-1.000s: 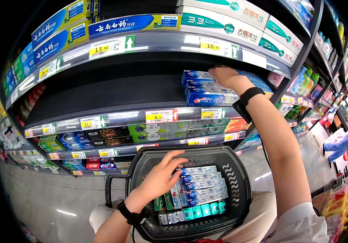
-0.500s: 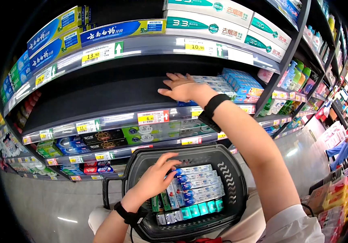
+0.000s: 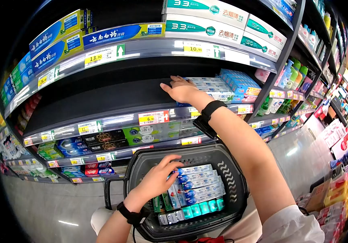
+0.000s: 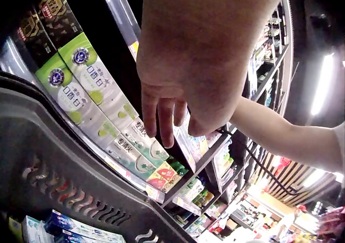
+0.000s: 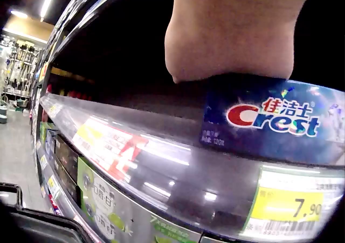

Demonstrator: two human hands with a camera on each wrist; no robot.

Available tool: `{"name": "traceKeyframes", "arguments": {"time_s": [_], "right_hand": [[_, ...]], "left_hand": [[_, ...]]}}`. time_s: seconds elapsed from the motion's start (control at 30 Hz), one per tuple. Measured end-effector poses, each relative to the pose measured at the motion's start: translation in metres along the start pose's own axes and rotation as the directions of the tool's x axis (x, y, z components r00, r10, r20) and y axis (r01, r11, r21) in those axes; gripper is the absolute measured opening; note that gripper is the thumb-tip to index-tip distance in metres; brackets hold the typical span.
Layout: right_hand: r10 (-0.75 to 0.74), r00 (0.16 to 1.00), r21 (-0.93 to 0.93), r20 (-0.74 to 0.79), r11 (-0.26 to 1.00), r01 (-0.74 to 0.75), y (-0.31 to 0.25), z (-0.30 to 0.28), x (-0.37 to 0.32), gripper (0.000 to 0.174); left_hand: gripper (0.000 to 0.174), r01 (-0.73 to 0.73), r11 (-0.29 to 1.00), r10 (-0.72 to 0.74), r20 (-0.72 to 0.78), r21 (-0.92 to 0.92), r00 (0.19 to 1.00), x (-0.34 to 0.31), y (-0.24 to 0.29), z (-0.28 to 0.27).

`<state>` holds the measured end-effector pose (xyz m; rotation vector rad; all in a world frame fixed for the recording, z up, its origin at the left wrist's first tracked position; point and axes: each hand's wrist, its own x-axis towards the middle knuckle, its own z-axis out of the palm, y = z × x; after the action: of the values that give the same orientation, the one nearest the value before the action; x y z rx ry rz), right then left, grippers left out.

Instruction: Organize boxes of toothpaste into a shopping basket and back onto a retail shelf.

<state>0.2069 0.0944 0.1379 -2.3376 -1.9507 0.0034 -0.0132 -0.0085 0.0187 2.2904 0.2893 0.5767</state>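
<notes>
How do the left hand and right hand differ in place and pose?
The left hand is low, over the basket, fingers loosely bent over its toothpaste boxes; the right hand is high, at the shelf, spread flat on the Crest boxes. Both wear black wrist straps.

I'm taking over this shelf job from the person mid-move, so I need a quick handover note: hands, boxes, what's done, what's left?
Right hand: fingers spread flat on the stack of Crest boxes on the middle shelf, gripping nothing.
Left hand: down in the basket, fingers touching the toothpaste boxes packed there, none lifted.
Done: one stack of Crest boxes stands on the shelf.
Left, most likely: several rows of boxes lie in the basket.
</notes>
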Motion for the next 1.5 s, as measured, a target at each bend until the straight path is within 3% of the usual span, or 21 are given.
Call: {"name": "traceKeyframes", "arguments": {"time_s": [0.07, 0.17, 0.2, 0.3, 0.33, 0.5, 0.57, 0.6, 0.7, 0.73, 0.8, 0.83, 0.87, 0.9, 0.93, 1.0, 1.07, 1.17, 1.3, 1.37, 1.5], "right_hand": [[0.054, 0.986, 0.13, -0.156, 0.991, -0.033, -0.001, -0.001, 0.001, 0.067], [0.126, 0.99, 0.049, -0.064, 0.991, -0.123, 0.01, 0.002, 0.0, 0.066], [0.112, 0.994, 0.02, 0.019, 0.994, -0.112, 0.011, -0.001, -0.005, 0.069], [0.012, 0.999, 0.055, -0.034, 0.998, -0.01, 0.013, -0.01, -0.014, 0.07], [0.015, 0.995, 0.039, -0.1, 0.999, -0.011, 0.015, -0.01, -0.014, 0.072], [0.025, 1.0, 0.059, 0.005, 0.998, -0.025, 0.032, -0.002, -0.02, 0.077], [0.006, 0.999, 0.174, -0.04, 0.985, 0.001, 0.034, 0.0, -0.018, 0.079], [-0.03, 0.987, 0.184, -0.158, 0.981, 0.059, 0.034, -0.002, -0.024, 0.079], [-0.316, 0.727, -0.06, -0.61, 0.933, 0.355, 0.033, 0.008, -0.061, 0.054], [-0.42, 0.655, -0.096, -0.628, 0.878, 0.47, 0.031, 0.011, -0.079, 0.045], [-0.617, 0.503, -0.2, -0.605, 0.729, 0.655, 0.029, 0.035, -0.114, 0.034], [-0.678, 0.543, -0.15, -0.495, 0.683, 0.715, 0.029, 0.053, -0.133, 0.033], [-0.752, 0.506, -0.199, -0.423, 0.622, 0.758, 0.032, 0.078, -0.147, 0.027], [-0.777, 0.601, -0.17, -0.187, 0.628, 0.759, 0.037, 0.104, -0.161, 0.02], [-0.762, 0.643, -0.144, -0.071, 0.646, 0.75, 0.043, 0.135, -0.173, 0.017], [-0.62, 0.769, -0.172, 0.156, 0.749, 0.639, 0.063, 0.197, -0.194, 0.018], [-0.247, 0.833, -0.157, 0.495, 0.918, 0.365, 0.073, 0.236, -0.207, 0.027], [-0.067, 0.859, -0.201, 0.508, 0.96, 0.195, 0.088, 0.287, -0.217, 0.031], [-0.021, 0.909, -0.247, 0.416, 0.96, 0.136, 0.083, 0.317, -0.21, 0.027], [-0.066, 0.889, -0.293, 0.454, 0.931, 0.219, 0.076, 0.321, -0.208, 0.02], [-0.234, 0.92, -0.334, 0.315, 0.88, 0.338, 0.078, 0.33, -0.22, 0.015]], "left_hand": [[0.023, -0.012, 1.0, 0.012, 0.001, 0.002, 1.0, -0.001, 0.0, 0.001], [0.023, -0.011, 1.0, 0.011, 0.021, 0.0, 1.0, 0.0, 0.001, 0.001], [0.023, -0.013, 1.0, 0.013, 0.022, 0.0, 1.0, -0.001, 0.002, 0.001], [0.022, -0.004, 1.0, 0.004, 0.029, -0.003, 1.0, 0.0, 0.005, 0.002], [0.021, -0.019, 1.0, 0.018, 0.029, 0.021, 0.999, 0.0, 0.003, 0.003], [0.021, -0.013, 1.0, 0.012, 0.059, 0.015, 0.998, -0.001, -0.001, 0.008], [0.021, -0.01, 0.999, 0.008, 0.071, 0.039, 0.997, -0.002, -0.004, 0.008], [0.021, -0.009, 0.998, 0.004, 0.076, 0.064, 0.997, -0.003, -0.005, 0.009], [0.02, -0.042, 0.999, 0.042, 0.014, -0.028, 0.999, 0.0, -0.009, 0.008], [0.019, -0.074, 0.997, 0.073, -0.028, -0.038, 0.997, 0.002, -0.007, 0.005], [0.017, 0.001, 0.954, -0.03, -0.093, -0.3, 0.995, 0.005, -0.002, 0.003], [0.017, 0.025, 0.915, -0.079, -0.119, -0.403, 0.99, 0.005, -0.001, 0.001], [0.017, 0.006, 0.888, -0.089, -0.159, -0.459, 0.983, 0.006, -0.004, 0.0], [0.017, -0.02, 0.859, -0.099, -0.204, -0.511, 0.974, 0.006, -0.006, -0.001], [0.017, 0.03, 0.78, -0.199, -0.201, -0.625, 0.959, 0.007, -0.003, -0.004], [0.018, 0.079, 0.635, -0.376, -0.217, -0.769, 0.901, 0.006, 0.003, -0.009], [0.019, 0.054, 0.484, -0.466, -0.205, -0.873, 0.861, 0.004, -0.005, -0.014], [0.028, 0.027, 0.328, -0.577, -0.178, -0.944, 0.797, 0.0, -0.017, -0.018], [0.033, 0.017, 0.236, -0.611, -0.135, -0.972, 0.78, -0.002, -0.019, -0.021], [0.034, 0.01, 0.214, -0.6, -0.124, -0.977, 0.791, -0.001, -0.016, -0.022], [0.033, -0.008, 0.186, -0.591, -0.118, -0.983, 0.798, -0.002, -0.014, -0.024]]}}
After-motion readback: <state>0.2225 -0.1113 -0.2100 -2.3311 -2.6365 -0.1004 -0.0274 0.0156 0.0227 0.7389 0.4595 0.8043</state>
